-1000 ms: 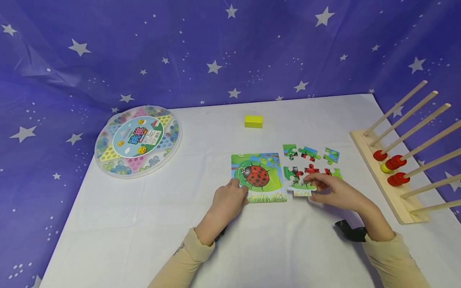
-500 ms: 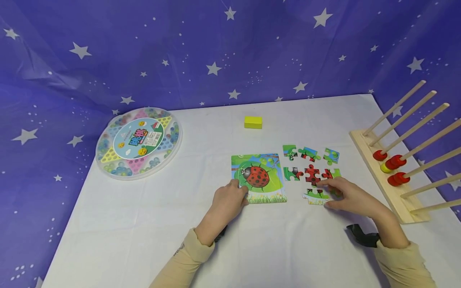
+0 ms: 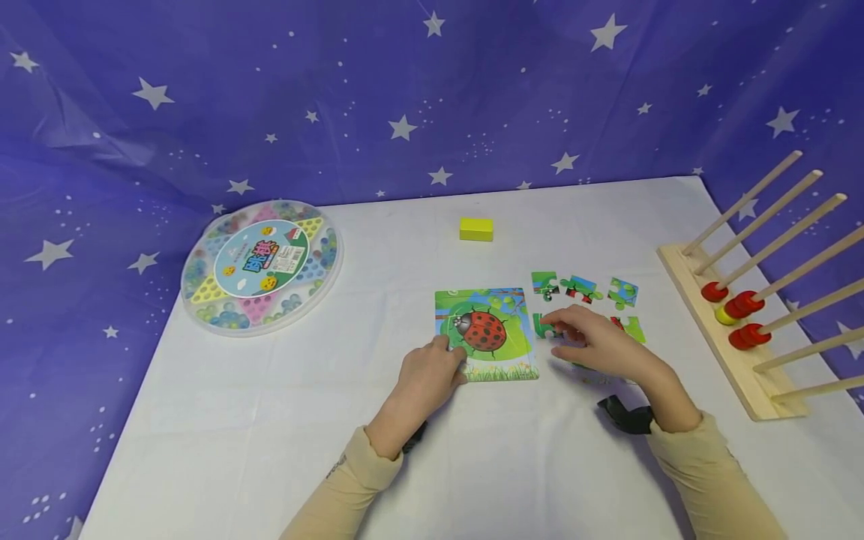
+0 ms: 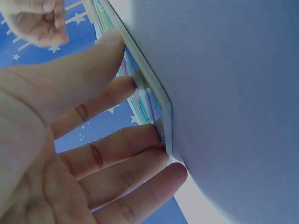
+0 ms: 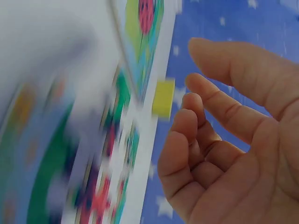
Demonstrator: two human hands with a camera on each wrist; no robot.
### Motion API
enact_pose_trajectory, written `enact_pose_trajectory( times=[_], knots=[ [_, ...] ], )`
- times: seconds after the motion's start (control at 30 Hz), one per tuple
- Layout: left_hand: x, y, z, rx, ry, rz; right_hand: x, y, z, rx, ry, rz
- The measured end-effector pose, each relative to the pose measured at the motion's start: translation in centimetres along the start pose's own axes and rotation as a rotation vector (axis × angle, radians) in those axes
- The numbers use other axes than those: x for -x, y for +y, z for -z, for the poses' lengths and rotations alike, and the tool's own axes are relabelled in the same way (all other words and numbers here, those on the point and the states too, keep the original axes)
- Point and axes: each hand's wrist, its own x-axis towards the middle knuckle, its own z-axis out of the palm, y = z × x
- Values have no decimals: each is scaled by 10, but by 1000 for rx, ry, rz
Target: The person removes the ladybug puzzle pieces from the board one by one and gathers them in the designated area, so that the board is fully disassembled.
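A square ladybug puzzle board [image 3: 520,345] lies flat in the head view. My left hand [image 3: 432,373] rests at its lower left corner; in the left wrist view the thumb and fingertips touch the board's edge [image 4: 161,105], fingers fairly straight. To the right lie loose puzzle pieces in rough rows, among them a corner piece [image 3: 545,283], a top piece [image 3: 580,289] and a green piece [image 3: 543,327]. Above the middle and lower pieces hovers my right hand [image 3: 604,341], partly hiding them. The right wrist view shows its fingers loosely bent, with nothing between them.
A yellow block [image 3: 475,229] sits behind the board. At the right stands a wooden peg rack [image 3: 729,330] with red and yellow beads. A round Chinese checkers box [image 3: 263,266] lies at the left. A starry purple curtain [image 3: 405,90] hangs behind the white table [image 3: 270,420].
My right hand set down a bottom-edge puzzle piece below the other pieces, let go of it, then moved left and away from me. The left hand stayed at the board's corner.
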Motion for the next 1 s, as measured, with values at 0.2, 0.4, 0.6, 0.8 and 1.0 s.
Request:
enact_pose_trajectory(
  times=[0.2, 0.4, 0.6, 0.8, 1.0],
  knots=[
    [-1, -2, 2, 11, -34, 11, -33, -26, -27, -4, -122, 31],
    [-2, -5, 5, 37, -51, 24, -55, -39, -56, 7, -204, 122],
    [-1, -9, 2, 49, -34, 54, -61, -45, -70, 123, -241, 112],
    [-1, -12, 2, 20, -68, 100, -64, -49, -71, 148, -248, 101],
    [0, -12, 3, -5, -99, 114, -68, -47, -72, 91, -242, 93]
  ],
)
